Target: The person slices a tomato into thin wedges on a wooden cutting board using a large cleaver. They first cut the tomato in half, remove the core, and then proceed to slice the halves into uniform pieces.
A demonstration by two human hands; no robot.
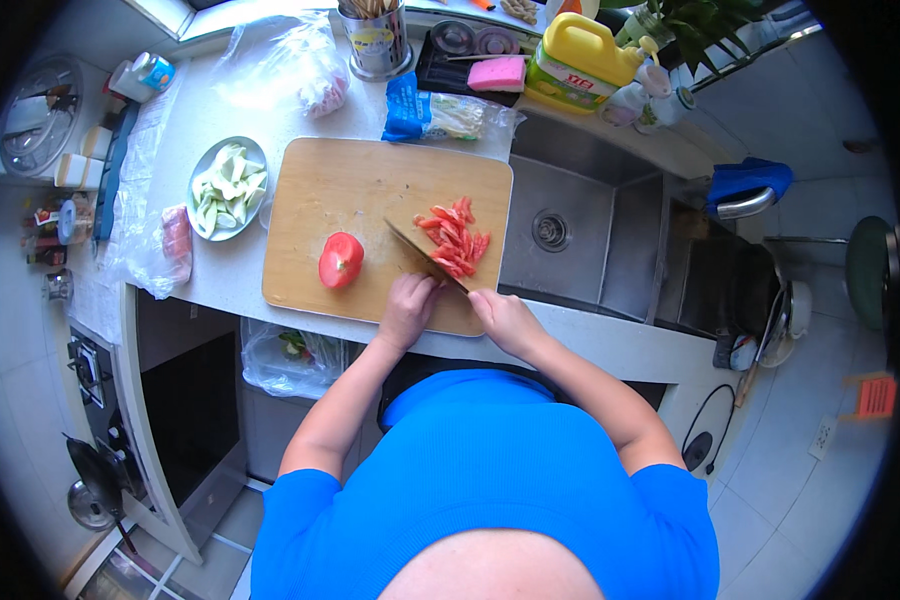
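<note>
A wooden cutting board (350, 190) lies on the white counter. On it sit a tomato half (341, 260), cut side down, and a pile of red tomato slices (454, 238). My right hand (505, 318) grips the handle of a kitchen knife (425, 255). Its blade points up-left across the board, just left of the slices. My left hand (408, 305) rests on the board's near edge with fingers curled, touching the left side of the blade and holding nothing that I can see. The tomato half lies a short way left of that hand.
A white plate of pale cut vegetable (227, 187) stands left of the board, with plastic bags (160, 245) beside it. A steel sink (570, 235) is on the right. A yellow detergent jug (582, 60), pink sponge (497, 73) and utensil holder (375, 40) stand at the back.
</note>
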